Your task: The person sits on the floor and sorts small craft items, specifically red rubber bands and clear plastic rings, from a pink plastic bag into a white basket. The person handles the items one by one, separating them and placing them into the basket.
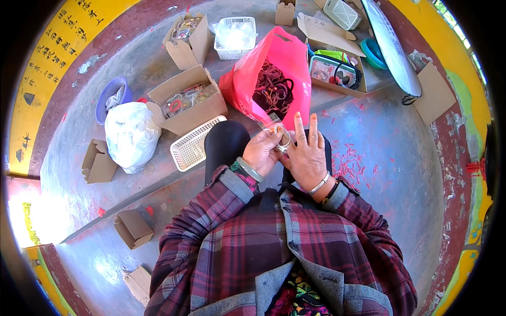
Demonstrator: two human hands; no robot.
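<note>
My left hand (260,152) is closed, thumb and fingertips pinching a thin pale loop (285,138) that looks like an elastic band. Next to these fingertips is a small clear piece (274,119), too small to name. My right hand (308,160) meets the loop from the other side; its thumb and index finger close in on it, partly hidden, while other fingers point straight out. Just beyond both hands stands a pink plastic bag (240,79), its mouth open. Inside lies a tangle of dark reddish bands (271,89).
Left of the bag are a cardboard box of packets (184,124), a cream basket (182,155), a stuffed white bag (132,134) and a purple basin (126,95). A box with a clear container (337,92) stands at right. Red scraps (350,163) litter the floor.
</note>
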